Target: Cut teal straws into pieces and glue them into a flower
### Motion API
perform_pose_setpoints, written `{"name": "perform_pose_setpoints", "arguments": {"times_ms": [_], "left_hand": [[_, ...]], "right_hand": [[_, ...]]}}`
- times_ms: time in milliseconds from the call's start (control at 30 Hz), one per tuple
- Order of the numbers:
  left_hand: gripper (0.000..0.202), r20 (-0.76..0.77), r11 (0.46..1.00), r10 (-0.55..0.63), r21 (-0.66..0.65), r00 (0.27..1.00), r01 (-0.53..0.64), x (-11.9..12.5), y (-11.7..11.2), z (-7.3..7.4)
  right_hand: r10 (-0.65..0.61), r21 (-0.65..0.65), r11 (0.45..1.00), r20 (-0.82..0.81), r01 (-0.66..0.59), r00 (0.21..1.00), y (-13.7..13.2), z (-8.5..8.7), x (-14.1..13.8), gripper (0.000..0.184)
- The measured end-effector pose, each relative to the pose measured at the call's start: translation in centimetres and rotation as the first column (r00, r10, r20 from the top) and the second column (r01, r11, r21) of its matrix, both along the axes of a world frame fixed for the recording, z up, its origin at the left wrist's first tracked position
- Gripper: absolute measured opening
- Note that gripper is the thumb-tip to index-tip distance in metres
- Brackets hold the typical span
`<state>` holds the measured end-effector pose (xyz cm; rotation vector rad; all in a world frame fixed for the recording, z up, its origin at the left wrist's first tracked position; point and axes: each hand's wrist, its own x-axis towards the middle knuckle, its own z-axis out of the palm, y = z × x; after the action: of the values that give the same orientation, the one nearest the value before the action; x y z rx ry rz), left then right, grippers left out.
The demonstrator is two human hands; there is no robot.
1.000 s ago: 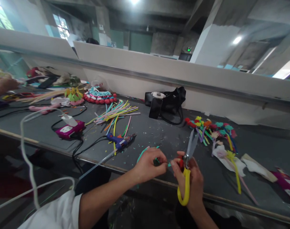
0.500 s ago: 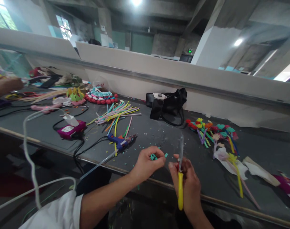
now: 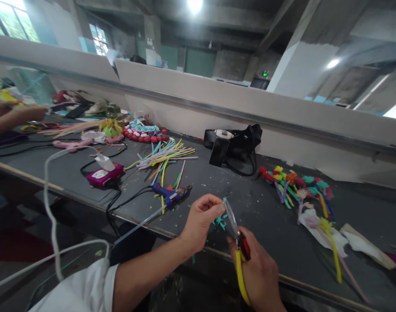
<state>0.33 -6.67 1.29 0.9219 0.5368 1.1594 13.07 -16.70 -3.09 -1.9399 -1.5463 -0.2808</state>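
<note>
My left hand is pinched shut on a small teal strip piece above the near edge of the dark table. My right hand grips yellow-handled scissors. Their blades point up and left, and the tips touch the teal piece right beside my left fingertips. Small teal scraps lie on the table under both hands.
A blue glue gun and its black cord lie left of my hands. Farther back lie loose coloured strips, a black bag and a pink box. Finished paper flowers lie at right. Another person's hands work at far left.
The scissors have tilted from upright to leaning left, and their tips now meet the teal piece. My left hand has risen a little. The camera has shifted slightly.
</note>
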Motion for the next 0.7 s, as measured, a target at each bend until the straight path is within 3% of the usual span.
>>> {"name": "perform_pose_setpoints", "arguments": {"times_ms": [467,700], "left_hand": [[0.011,-0.032,1.000,0.000,0.007,0.999,0.000,0.0,0.1,-0.1],[0.011,-0.033,0.999,-0.031,-0.012,0.999,0.031,-0.1,0.2,0.1]], "right_hand": [[0.078,0.065,0.994,0.135,-0.087,0.988,0.0,-0.9,0.3,0.038],[0.120,-0.048,0.991,-0.097,-0.125,0.988,-0.1,-0.3,-0.1,0.029]]}}
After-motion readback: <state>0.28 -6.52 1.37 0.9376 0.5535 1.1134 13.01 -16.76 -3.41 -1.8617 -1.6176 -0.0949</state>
